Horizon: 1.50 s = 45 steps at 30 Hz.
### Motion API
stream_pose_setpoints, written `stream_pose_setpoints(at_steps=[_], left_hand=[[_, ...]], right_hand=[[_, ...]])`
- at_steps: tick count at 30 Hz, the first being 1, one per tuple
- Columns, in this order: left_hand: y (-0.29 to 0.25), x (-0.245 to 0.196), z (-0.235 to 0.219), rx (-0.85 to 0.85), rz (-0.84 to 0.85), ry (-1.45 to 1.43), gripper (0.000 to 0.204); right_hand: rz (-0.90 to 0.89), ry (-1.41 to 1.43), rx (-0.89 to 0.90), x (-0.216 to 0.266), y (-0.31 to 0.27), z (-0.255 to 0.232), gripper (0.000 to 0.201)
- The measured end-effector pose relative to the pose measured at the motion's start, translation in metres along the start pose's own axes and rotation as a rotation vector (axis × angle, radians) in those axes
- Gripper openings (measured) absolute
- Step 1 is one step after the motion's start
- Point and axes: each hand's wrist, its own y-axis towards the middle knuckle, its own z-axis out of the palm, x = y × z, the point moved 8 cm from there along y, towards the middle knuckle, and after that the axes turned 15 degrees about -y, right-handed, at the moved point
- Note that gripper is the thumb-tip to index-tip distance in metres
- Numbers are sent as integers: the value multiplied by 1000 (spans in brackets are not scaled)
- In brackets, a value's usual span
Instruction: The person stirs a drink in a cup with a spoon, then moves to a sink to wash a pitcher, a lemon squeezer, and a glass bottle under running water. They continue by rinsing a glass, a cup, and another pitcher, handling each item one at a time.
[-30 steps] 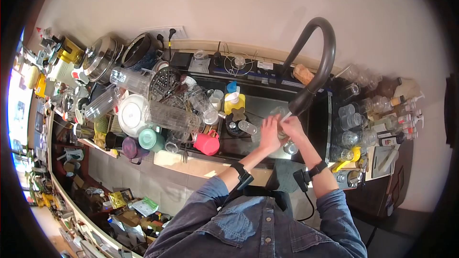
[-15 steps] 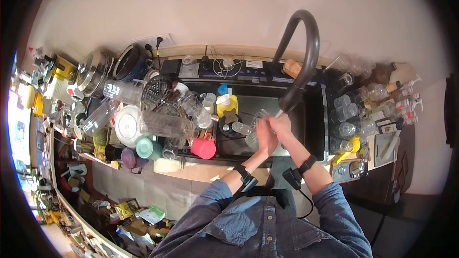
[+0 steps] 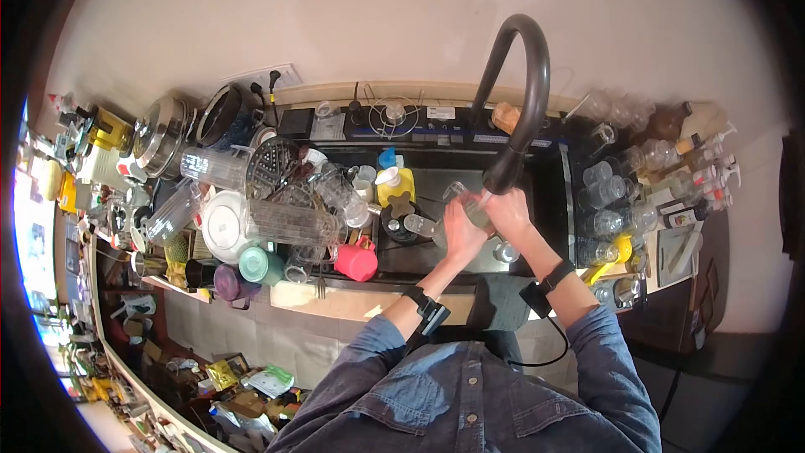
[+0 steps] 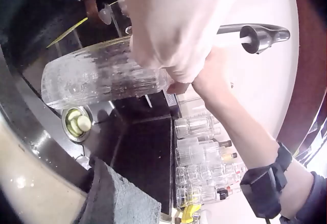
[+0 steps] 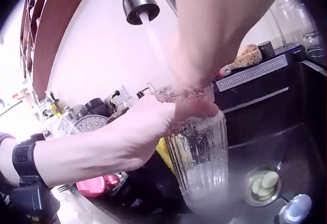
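Note:
A clear ribbed pitcher (image 5: 202, 152), wet on its outside, stands tilted over the dark sink (image 3: 537, 239). My left hand (image 5: 148, 122) grips it close below the rim, thumb and fingers around the glass. Right at its mouth is my right hand (image 3: 507, 211), the fingers mostly hidden, so I cannot tell how they hold. Water runs from the black faucet's spray head (image 5: 140, 12) down toward the hands and the pitcher's mouth. In the left wrist view the left hand (image 4: 168, 35) covers much of the upper glass.
Sliced green pieces lie in a small drain strainer (image 5: 264, 183). A yellow soap bottle (image 3: 396, 189) stands left of the hands. Farther left are piled clear containers, a white plate (image 3: 225, 226) and a pink mug (image 3: 357, 260). Several drinking glasses (image 3: 608, 222) crowd the right counter.
The hands were close together around the pitcher half a second ago; now the right hand sits farther right, with more space between them. The head view has shifted slightly.

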Motion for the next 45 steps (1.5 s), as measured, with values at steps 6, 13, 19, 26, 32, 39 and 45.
stream_pose_setpoints(at_steps=[6,13,19,26,32,39,45], left_hand=[[3,4,5,-14,77,71,72],[0,5,5,-15,157,69,68],[4,8,-4,-25,84,-30,64],[0,9,3,-23,150,64,53],[-4,9,15,88,153,140,58],[-6,16,-2,90,-60,-35,62],[-6,22,3,197,-23,-36,69]], right_hand=[[204,-114,264,-16,-3,13,9],[372,119,425,-15,-18,6,12],[-101,276,27,23,1,-27,8],[-56,155,-64,24,-17,-25,15],[231,182,260,20,-16,-1,17],[-247,489,85,30,-11,-31,9],[-381,230,29,29,-18,-25,11]])
